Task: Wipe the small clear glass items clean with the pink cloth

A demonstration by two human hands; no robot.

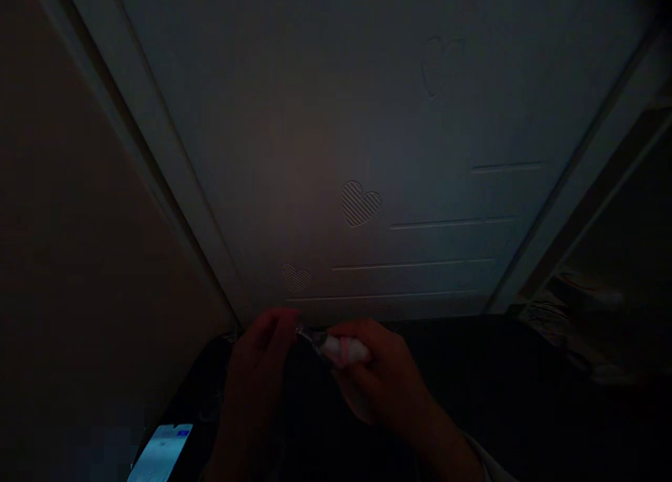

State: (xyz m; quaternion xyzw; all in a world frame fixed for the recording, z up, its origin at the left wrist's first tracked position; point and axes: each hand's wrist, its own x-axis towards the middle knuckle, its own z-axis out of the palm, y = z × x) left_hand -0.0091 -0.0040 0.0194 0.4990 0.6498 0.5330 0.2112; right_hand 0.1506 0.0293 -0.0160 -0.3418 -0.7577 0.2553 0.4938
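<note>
Head view: two hands (260,359) (381,363), one tool (344,351), one phone (162,455).

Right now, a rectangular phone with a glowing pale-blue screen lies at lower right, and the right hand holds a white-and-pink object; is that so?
Wrong side: the head view shows the phone at lower left. The right hand holds the object.

Very dim, with a phone screen (162,455) glowing pale blue at lower left
</note>
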